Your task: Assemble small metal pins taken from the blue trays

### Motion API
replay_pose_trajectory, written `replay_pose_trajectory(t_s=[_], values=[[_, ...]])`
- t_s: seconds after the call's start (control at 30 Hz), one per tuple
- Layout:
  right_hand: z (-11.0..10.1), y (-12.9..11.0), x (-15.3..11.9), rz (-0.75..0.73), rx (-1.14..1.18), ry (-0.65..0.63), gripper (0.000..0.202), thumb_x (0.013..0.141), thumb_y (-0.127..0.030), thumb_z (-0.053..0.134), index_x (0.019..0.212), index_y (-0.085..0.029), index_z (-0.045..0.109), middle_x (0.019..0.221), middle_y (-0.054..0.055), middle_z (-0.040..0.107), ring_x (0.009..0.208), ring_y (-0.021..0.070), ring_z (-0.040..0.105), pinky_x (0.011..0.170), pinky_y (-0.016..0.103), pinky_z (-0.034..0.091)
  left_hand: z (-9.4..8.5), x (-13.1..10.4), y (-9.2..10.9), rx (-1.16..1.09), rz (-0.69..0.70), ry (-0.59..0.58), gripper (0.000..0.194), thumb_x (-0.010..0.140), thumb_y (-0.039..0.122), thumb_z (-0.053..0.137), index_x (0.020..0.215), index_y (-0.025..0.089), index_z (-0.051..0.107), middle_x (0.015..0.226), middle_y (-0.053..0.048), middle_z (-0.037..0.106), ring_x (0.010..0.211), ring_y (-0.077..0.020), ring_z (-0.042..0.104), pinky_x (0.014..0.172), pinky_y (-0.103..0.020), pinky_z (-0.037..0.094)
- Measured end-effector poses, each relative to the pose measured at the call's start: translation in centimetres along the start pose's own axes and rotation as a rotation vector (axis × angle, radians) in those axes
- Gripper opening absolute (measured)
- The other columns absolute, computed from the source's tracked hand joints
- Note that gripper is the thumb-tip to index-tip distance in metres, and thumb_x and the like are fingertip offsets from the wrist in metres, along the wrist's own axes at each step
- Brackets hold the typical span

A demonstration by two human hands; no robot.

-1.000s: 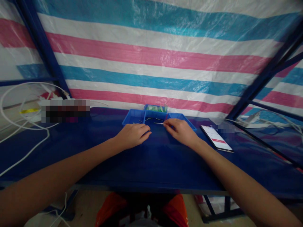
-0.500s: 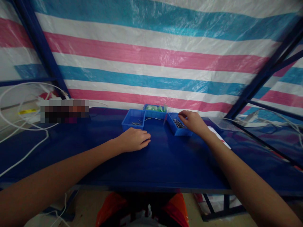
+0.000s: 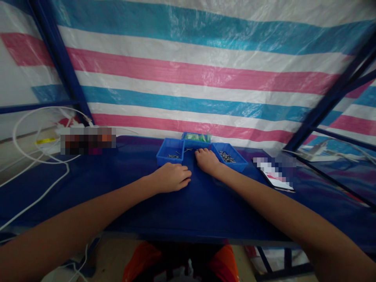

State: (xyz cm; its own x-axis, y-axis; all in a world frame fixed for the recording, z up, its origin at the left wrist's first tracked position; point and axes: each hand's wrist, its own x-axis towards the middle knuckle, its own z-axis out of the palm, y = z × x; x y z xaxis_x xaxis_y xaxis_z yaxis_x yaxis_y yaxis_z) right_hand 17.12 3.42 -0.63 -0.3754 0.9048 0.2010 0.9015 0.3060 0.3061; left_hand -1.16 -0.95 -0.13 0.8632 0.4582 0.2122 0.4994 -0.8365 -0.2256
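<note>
My left hand (image 3: pixel 172 178) rests on the blue table in front of the left blue tray (image 3: pixel 171 146), its fingers loosely bent and a little apart, holding nothing that I can see. That tray has a few thin metal pins (image 3: pixel 173 156) in it. My right hand (image 3: pixel 208 161) is at the table between the trays, fingertips bent down and close together; what they hold, if anything, is hidden. Just left of its fingertips lie thin metal pins (image 3: pixel 189 149). Beside it, the right blue tray (image 3: pixel 239 161) contains many small dark and silvery metal pieces (image 3: pixel 227 157).
A blue tray (image 3: pixel 196 144) with green-and-clear packets (image 3: pixel 199 137) stands at the back. To the right lies a phone-like flat device (image 3: pixel 277 178). White cables (image 3: pixel 44 196) run across the left side. A striped sheet (image 3: pixel 188 74) hangs behind the table (image 3: pixel 182 215).
My right hand has moved left, from above the right tray down to the table between the trays. My left hand stays in place on the table. The view has shifted slightly.
</note>
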Motion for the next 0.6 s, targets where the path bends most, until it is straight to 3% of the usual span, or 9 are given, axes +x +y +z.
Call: replay_pose_trajectory(t_s=[0.13,0.27,0.5,0.6], values=[[0.2,0.4,1.7,0.088,-0.012,-0.028,0.028,0.086,-0.008,0.036,0.102,-0.005,0.059,0.098,0.022,0.062,0.094,0.0284,0.06,0.074,0.037,0.048,-0.1,0.0,0.1,-0.004,0.008,0.006,0.02,0.089,0.03,0.042,0.085,0.019,0.058,0.083,-0.002,0.062,0.077,-0.0164,0.06,0.057,-0.025,0.041],[-0.2,0.6,1.6,0.066,-0.006,-0.038,0.028,0.087,-0.008,0.036,0.106,-0.007,0.057,0.101,0.021,0.062,0.093,0.0275,0.061,0.072,0.036,0.049,-0.2,0.0,0.1,-0.012,0.004,0.01,0.02,0.089,0.029,0.043,0.084,0.018,0.059,0.083,-0.003,0.063,0.077,-0.0161,0.06,0.057,-0.025,0.04],[-1.8,0.6,-1.8,-0.107,0.057,-0.054,0.025,0.087,-0.013,0.042,0.107,-0.016,0.056,0.098,0.012,0.062,0.091,0.0219,0.061,0.073,0.029,0.047,-0.2,0.0,0.1,-0.009,0.001,0.015,0.02,0.089,0.029,0.043,0.083,0.018,0.059,0.083,-0.003,0.063,0.076,-0.0161,0.06,0.057,-0.024,0.041],[-2.0,0.6,-3.6,-0.273,0.248,0.025,0.025,0.085,-0.015,0.046,0.109,-0.018,0.055,0.097,0.008,0.06,0.084,0.0177,0.061,0.072,0.027,0.045,-0.1,0.0,0.2,-0.014,-0.014,0.024,0.02,0.088,0.028,0.043,0.084,0.017,0.059,0.084,-0.003,0.063,0.075,-0.0157,0.06,0.058,-0.024,0.041]])
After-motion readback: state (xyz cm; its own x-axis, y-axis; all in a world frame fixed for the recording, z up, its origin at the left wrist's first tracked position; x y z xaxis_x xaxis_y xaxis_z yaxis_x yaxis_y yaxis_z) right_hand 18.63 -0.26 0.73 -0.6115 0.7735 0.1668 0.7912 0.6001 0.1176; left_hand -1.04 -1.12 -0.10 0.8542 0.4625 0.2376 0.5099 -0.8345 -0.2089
